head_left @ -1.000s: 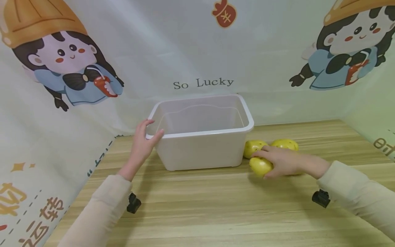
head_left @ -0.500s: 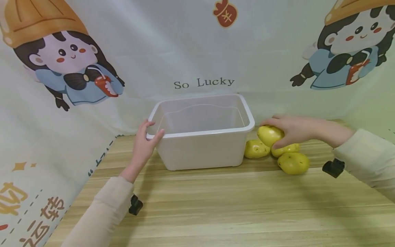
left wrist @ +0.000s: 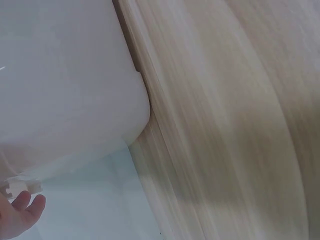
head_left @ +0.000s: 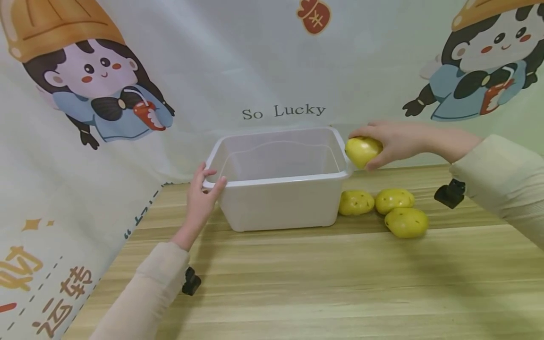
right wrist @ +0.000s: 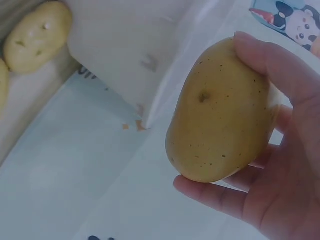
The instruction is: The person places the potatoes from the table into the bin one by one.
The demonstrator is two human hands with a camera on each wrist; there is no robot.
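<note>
A potato (head_left: pixel 363 151), yellow-brown with small dark specks, is gripped by my right hand (head_left: pixel 401 141) beside the bin's right rim, above the table. In the right wrist view the thumb lies on one end of this potato (right wrist: pixel 220 115) and the fingers curl round the other. My left hand (head_left: pixel 201 198) holds the front left corner of a white plastic bin (head_left: pixel 280 203), its thumb over the front rim. The left wrist view shows the bin's outer wall (left wrist: pixel 65 85) and a few fingertips (left wrist: pixel 34 207) near its rim. No contents show inside the bin.
To the right of the bin, three more potatoes (head_left: pixel 405 222) lie close together on the wooden table (head_left: pixel 297 283). A printed cloth (head_left: pixel 255 71) hangs behind and at both sides. Black wrist mounts (head_left: pixel 450 193) sit under both sleeves.
My right hand has picked up the potato and raised it to the bin's rim level, leaving three on the table. The left hand keeps its place on the bin.
</note>
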